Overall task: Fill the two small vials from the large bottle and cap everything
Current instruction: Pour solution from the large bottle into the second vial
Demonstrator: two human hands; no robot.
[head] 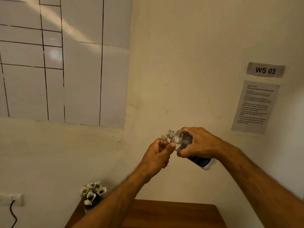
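My left hand (158,155) grips a small clear vial (163,142), upright and uncapped, raised in front of the wall. In my right hand (197,142) is the large clear bottle (181,140) with a dark blue label, tilted so that its open threaded neck points left and up, next to the vial's mouth. Clear liquid lies in the bottle's lower side. I see no stream between the two mouths. The second vial and the caps are out of view.
A brown wooden table (172,214) lies below my arms, with a small pot of white flowers (93,193) at its far left corner. On the wall hang a ruled whiteboard sheet (65,63), a "WS 03" sign (265,69) and a printed instruction sheet (255,106).
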